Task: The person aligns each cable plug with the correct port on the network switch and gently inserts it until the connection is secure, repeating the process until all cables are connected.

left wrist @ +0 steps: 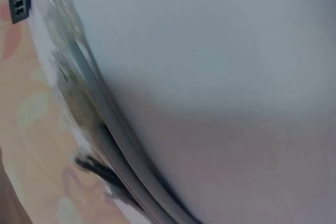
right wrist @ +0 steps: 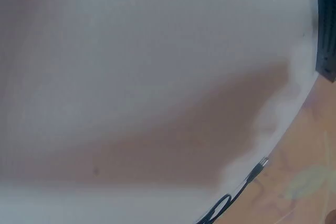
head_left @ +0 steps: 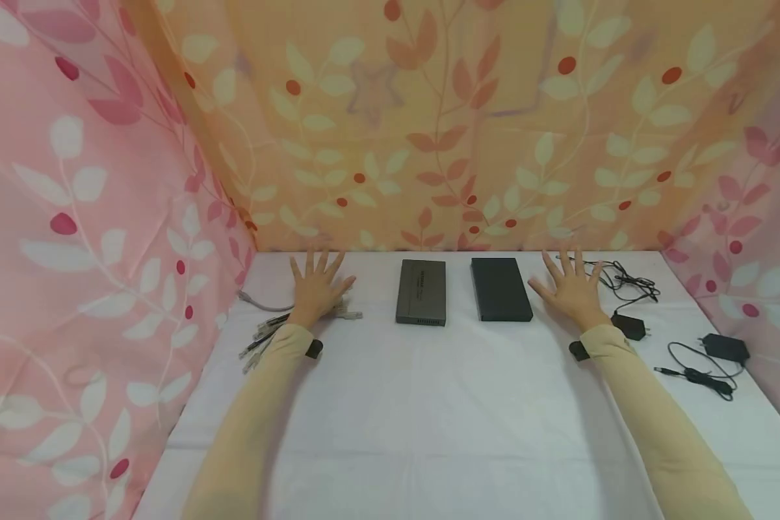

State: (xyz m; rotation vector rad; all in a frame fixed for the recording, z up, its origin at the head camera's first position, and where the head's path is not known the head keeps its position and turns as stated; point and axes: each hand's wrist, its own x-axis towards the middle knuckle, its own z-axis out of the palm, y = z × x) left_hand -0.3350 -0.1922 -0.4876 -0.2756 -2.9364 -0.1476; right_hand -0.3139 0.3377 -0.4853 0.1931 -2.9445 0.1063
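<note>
My left hand (head_left: 315, 292) is spread with fingers straight, above a bundle of grey network cables (head_left: 260, 339), part of which it hides. In the left wrist view the clear plugs (left wrist: 65, 69) of these cables show up close. My right hand (head_left: 572, 292) is also spread, with nothing held, between a black flat box (head_left: 501, 289) and a power adapter (head_left: 629, 326) with a coiled black cord (head_left: 627, 282). Between the hands lies a grey network switch (head_left: 421, 292), left of the black box. A barrel plug (right wrist: 256, 170) appears in the right wrist view.
A second power adapter (head_left: 724, 347) with its bundled cord (head_left: 708, 379) lies near the right edge of the white-covered table (head_left: 429, 412). Floral cloth (head_left: 390, 144) hangs along the back, with pink floral cloth (head_left: 91, 274) at the left and right sides.
</note>
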